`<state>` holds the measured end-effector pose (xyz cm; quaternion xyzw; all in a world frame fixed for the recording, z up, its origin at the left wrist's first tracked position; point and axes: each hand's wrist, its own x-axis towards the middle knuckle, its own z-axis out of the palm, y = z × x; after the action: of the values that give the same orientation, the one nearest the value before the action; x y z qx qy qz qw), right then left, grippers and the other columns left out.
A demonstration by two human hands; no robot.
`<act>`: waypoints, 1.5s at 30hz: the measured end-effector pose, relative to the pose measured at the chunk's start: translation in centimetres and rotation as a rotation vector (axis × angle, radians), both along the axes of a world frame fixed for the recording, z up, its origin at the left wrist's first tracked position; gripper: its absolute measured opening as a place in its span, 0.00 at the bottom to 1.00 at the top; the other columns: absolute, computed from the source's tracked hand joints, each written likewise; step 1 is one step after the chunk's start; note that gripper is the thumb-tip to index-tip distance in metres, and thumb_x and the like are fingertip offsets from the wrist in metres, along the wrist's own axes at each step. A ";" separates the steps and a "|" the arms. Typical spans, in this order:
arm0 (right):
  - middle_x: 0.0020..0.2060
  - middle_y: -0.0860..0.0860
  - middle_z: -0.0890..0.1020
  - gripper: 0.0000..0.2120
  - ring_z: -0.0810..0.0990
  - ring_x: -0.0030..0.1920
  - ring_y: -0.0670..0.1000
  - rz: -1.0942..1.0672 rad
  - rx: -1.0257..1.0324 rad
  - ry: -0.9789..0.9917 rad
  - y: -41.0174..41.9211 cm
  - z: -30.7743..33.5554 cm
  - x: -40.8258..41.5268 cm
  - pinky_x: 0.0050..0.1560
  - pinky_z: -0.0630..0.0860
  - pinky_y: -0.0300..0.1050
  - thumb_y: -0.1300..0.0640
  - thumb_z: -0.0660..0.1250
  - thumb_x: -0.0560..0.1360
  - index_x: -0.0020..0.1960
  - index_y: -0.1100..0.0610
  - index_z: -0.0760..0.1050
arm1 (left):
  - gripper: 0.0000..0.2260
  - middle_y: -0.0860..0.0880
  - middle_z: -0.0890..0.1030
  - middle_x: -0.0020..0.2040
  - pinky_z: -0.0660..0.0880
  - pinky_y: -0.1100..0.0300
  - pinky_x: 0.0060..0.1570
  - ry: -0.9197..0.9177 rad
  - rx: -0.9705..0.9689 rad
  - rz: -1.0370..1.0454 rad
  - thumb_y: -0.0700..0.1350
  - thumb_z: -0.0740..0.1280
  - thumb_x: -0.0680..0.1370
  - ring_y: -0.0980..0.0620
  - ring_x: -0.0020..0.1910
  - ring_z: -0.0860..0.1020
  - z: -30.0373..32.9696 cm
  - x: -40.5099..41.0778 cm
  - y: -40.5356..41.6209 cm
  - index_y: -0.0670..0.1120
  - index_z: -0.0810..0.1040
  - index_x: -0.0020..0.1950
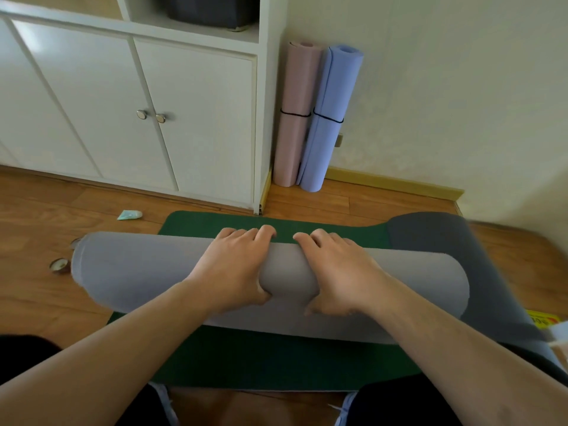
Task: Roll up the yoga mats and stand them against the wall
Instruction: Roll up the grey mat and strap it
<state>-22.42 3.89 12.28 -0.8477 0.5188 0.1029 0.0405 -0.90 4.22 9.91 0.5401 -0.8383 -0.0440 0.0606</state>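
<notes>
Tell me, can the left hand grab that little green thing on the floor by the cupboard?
Probably yes. The left hand is pressing on the grey mat roll now, but only bare wood floor lies between it and the small green packet. It would have to let go and stretch forward-left.

White cabinet point(196, 118) with two round knobs point(151, 116) at back left. Dark bin point(212, 10) on shelf above. Crumpled teal wrapper point(130, 214) and small round tins, possibly candles point(60, 265), on wood floor point(37, 302).

Matt grey foam mat roll point(138, 272) under both hands, matt green mat point(276, 358) beneath, glossy wood floor point(37, 296), metal cabinet knobs point(142, 114) beyond
</notes>
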 end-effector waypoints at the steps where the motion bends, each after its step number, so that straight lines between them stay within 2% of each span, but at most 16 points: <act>1: 0.66 0.51 0.72 0.57 0.75 0.65 0.56 0.004 -0.002 0.020 0.0 -0.1 0.0 0.65 0.75 0.56 0.35 0.83 0.61 0.79 0.50 0.57 | 0.40 0.58 0.78 0.60 0.70 0.53 0.68 0.020 0.020 -0.008 0.66 0.76 0.64 0.53 0.57 0.78 0.1 0.2 0.0 0.56 0.65 0.70; 3: 0.61 0.50 0.75 0.47 0.77 0.60 0.56 0.005 -0.012 0.001 0.0 -0.4 0.3 0.58 0.78 0.55 0.37 0.81 0.62 0.72 0.49 0.63 | 0.37 0.59 0.78 0.59 0.69 0.53 0.69 0.022 0.053 -0.021 0.67 0.76 0.64 0.55 0.56 0.77 0.3 0.5 0.0 0.58 0.66 0.67; 6: 0.54 0.47 0.77 0.36 0.79 0.54 0.54 0.000 -0.040 -0.055 -0.1 0.3 0.4 0.51 0.79 0.53 0.37 0.78 0.64 0.66 0.47 0.67 | 0.41 0.55 0.72 0.68 0.64 0.52 0.74 -0.039 0.025 -0.031 0.68 0.74 0.64 0.51 0.67 0.71 0.3 0.5 0.3 0.56 0.64 0.72; 9: 0.53 0.45 0.77 0.37 0.79 0.52 0.52 -0.026 -0.012 -0.077 -0.3 0.7 0.3 0.51 0.81 0.53 0.36 0.76 0.64 0.66 0.45 0.67 | 0.51 0.49 0.67 0.71 0.65 0.48 0.75 -0.172 -0.069 -0.046 0.71 0.75 0.62 0.45 0.71 0.67 0.1 -0.2 0.8 0.50 0.62 0.78; 12: 0.54 0.45 0.78 0.37 0.80 0.54 0.53 -0.021 0.006 -0.089 -0.1 0.4 0.4 0.52 0.80 0.54 0.35 0.76 0.64 0.68 0.44 0.65 | 0.50 0.51 0.71 0.69 0.70 0.51 0.70 -0.173 -0.076 -0.024 0.68 0.77 0.63 0.47 0.67 0.71 -0.2 -0.5 0.6 0.50 0.61 0.77; 17: 0.69 0.51 0.71 0.58 0.73 0.68 0.56 0.048 -0.040 -0.015 0.2 0.2 0.4 0.70 0.73 0.55 0.33 0.81 0.62 0.81 0.49 0.54 | 0.44 0.56 0.79 0.61 0.70 0.56 0.65 0.022 0.012 0.006 0.66 0.77 0.65 0.51 0.59 0.78 0.7 0.1 0.2 0.54 0.63 0.75; 18: 0.68 0.51 0.72 0.58 0.73 0.68 0.56 0.060 -0.051 0.020 0.2 0.2 0.5 0.69 0.73 0.56 0.33 0.82 0.62 0.80 0.50 0.56 | 0.42 0.56 0.80 0.59 0.70 0.57 0.61 0.049 0.045 0.004 0.66 0.77 0.65 0.52 0.57 0.78 1.0 0.2 0.3 0.55 0.64 0.73; 21: 0.61 0.50 0.77 0.45 0.77 0.61 0.56 0.084 -0.098 0.008 0.1 -0.2 0.9 0.61 0.76 0.54 0.35 0.80 0.64 0.72 0.49 0.64 | 0.38 0.58 0.80 0.58 0.66 0.59 0.55 0.041 0.113 -0.018 0.68 0.76 0.65 0.54 0.55 0.77 1.2 0.4 0.2 0.58 0.66 0.69; 24: 0.57 0.49 0.80 0.39 0.80 0.57 0.55 0.077 -0.112 -0.017 -0.2 0.1 0.8 0.55 0.78 0.53 0.36 0.78 0.64 0.68 0.50 0.67 | 0.43 0.55 0.73 0.69 0.67 0.54 0.70 -0.045 0.057 -0.052 0.70 0.74 0.64 0.51 0.67 0.72 1.0 0.5 0.3 0.57 0.63 0.74; 26: 0.55 0.48 0.79 0.38 0.80 0.55 0.54 0.039 -0.078 -0.020 -0.4 0.5 0.6 0.52 0.79 0.53 0.36 0.77 0.64 0.67 0.48 0.67 | 0.52 0.50 0.64 0.74 0.63 0.49 0.76 -0.175 0.013 -0.051 0.71 0.75 0.62 0.46 0.73 0.66 0.8 0.4 0.6 0.54 0.57 0.80; 28: 0.53 0.46 0.78 0.39 0.79 0.53 0.52 -0.007 -0.013 -0.048 -0.5 0.7 0.4 0.52 0.81 0.53 0.34 0.77 0.63 0.67 0.46 0.66 | 0.55 0.48 0.65 0.73 0.66 0.47 0.75 -0.246 -0.037 -0.037 0.70 0.78 0.62 0.44 0.72 0.67 0.4 0.0 0.8 0.50 0.56 0.80; 32: 0.57 0.47 0.77 0.42 0.79 0.57 0.53 0.000 0.016 -0.069 -0.2 0.6 0.2 0.54 0.80 0.53 0.35 0.78 0.64 0.70 0.46 0.64 | 0.46 0.50 0.74 0.67 0.71 0.49 0.68 -0.171 -0.093 -0.032 0.66 0.77 0.64 0.47 0.65 0.74 -0.2 -0.3 0.4 0.50 0.62 0.75; 36: 0.66 0.50 0.72 0.56 0.74 0.64 0.55 0.032 -0.002 -0.010 0.1 0.5 0.0 0.64 0.75 0.55 0.32 0.82 0.60 0.78 0.49 0.57 | 0.38 0.56 0.78 0.62 0.71 0.53 0.67 -0.040 -0.063 -0.056 0.66 0.75 0.65 0.52 0.60 0.77 0.2 0.1 0.1 0.55 0.66 0.70; 38: 0.63 0.50 0.74 0.53 0.76 0.62 0.55 0.044 -0.025 0.023 0.3 0.3 0.2 0.60 0.77 0.54 0.34 0.83 0.60 0.75 0.49 0.60 | 0.37 0.58 0.79 0.61 0.69 0.55 0.67 -0.012 -0.029 -0.074 0.68 0.74 0.65 0.53 0.59 0.77 0.4 0.3 0.1 0.56 0.66 0.69; 41: 0.57 0.48 0.77 0.40 0.79 0.56 0.54 0.062 -0.061 -0.009 0.2 0.3 0.4 0.53 0.79 0.53 0.37 0.79 0.64 0.69 0.49 0.65 | 0.40 0.57 0.76 0.66 0.67 0.54 0.70 -0.020 -0.001 -0.081 0.70 0.74 0.65 0.53 0.64 0.74 0.5 0.6 0.2 0.58 0.65 0.72; 45: 0.54 0.45 0.78 0.38 0.80 0.53 0.52 0.030 -0.016 -0.057 -0.4 0.9 0.2 0.50 0.81 0.53 0.36 0.77 0.62 0.67 0.46 0.66 | 0.53 0.51 0.66 0.72 0.66 0.49 0.74 -0.163 -0.034 -0.062 0.72 0.75 0.62 0.47 0.71 0.68 0.7 0.5 0.4 0.53 0.58 0.79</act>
<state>-22.22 3.47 13.17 -0.8583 0.5055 0.0750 0.0469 -0.36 4.61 10.65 0.5147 -0.8573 0.0127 -0.0001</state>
